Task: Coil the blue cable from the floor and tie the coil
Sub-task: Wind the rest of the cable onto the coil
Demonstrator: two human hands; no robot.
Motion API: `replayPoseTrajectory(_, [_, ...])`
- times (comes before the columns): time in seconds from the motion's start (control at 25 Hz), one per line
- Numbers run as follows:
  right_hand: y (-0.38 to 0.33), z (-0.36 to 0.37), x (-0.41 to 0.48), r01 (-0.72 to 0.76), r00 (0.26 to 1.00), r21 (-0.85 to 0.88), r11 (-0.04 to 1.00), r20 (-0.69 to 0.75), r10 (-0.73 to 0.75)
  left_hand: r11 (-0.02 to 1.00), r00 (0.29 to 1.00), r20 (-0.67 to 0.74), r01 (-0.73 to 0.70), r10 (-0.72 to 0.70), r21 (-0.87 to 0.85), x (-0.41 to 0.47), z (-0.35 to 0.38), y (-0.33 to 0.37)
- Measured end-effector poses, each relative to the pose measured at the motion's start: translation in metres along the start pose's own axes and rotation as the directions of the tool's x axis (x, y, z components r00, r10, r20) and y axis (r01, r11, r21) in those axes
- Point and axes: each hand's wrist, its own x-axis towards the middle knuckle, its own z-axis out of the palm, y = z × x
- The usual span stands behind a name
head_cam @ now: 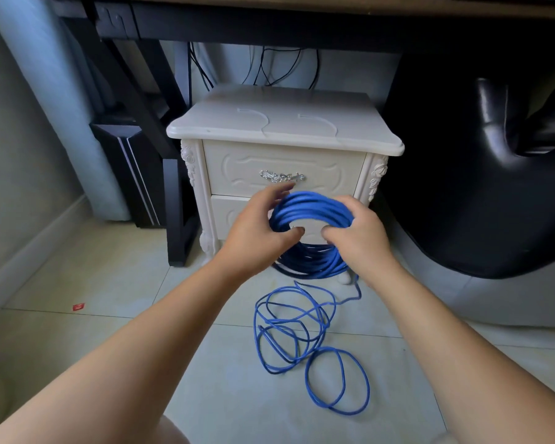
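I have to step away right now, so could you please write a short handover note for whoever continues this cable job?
Left hand grips the left side of the blue coil; right hand grips its right side.
The coil is held up in front of the white nightstand.
Done: many turns are wound.
Left: loose loops lie tangled on the tiled floor below, joined to the coil; wind them in, then tie it.
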Motion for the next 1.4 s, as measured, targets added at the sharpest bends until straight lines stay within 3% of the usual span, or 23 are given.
replayPoseTrajectory(0.08, [-0.002,0.003,-0.005,0.143,0.987,-0.191,0.971,0.103,-0.125,0.989,0.997,0.056,-0.056,0.049,0.138,-0.001,0.002,-0.002])
replayPoseTrajectory(0.2, [-0.001,0.006,-0.010,0.205,0.973,-0.252,0.946,0.153,-0.171,0.969,0.997,0.077,0.003,-0.023,0.248,-0.006,0.008,-0.002])
replayPoseTrajectory(0.4, [-0.003,0.003,-0.007,0.157,0.987,-0.133,0.979,0.052,-0.151,0.991,0.995,-0.014,0.099,-0.098,0.089,-0.003,0.012,0.003])
replayPoseTrajectory(0.64, [-0.004,0.000,-0.005,0.129,0.988,0.079,0.988,0.072,-0.135,0.951,0.972,-0.020,0.225,-0.235,-0.213,0.000,0.014,0.001])
replayPoseTrajectory(0.76, [-0.002,-0.004,-0.001,0.103,0.990,0.179,0.978,0.077,-0.118,0.884,0.946,-0.037,0.287,-0.323,-0.370,0.001,0.013,0.002])
replayPoseTrajectory(1.0, [0.000,-0.008,0.005,-0.011,0.997,0.382,0.924,0.073,-0.019,0.656,0.875,-0.043,0.328,-0.483,-0.679,0.005,0.015,0.018])
replayPoseTrajectory(1.28, [-0.026,-0.014,0.009,-0.197,0.963,0.412,0.890,0.249,0.099,0.455,0.796,-0.042,0.301,-0.604,-0.838,0.013,0.009,0.040])
replayPoseTrajectory(1.4, [-0.027,-0.010,0.007,-0.216,0.964,0.437,0.873,0.235,0.120,0.391,0.784,-0.037,0.268,-0.620,-0.880,0.011,0.011,0.050])
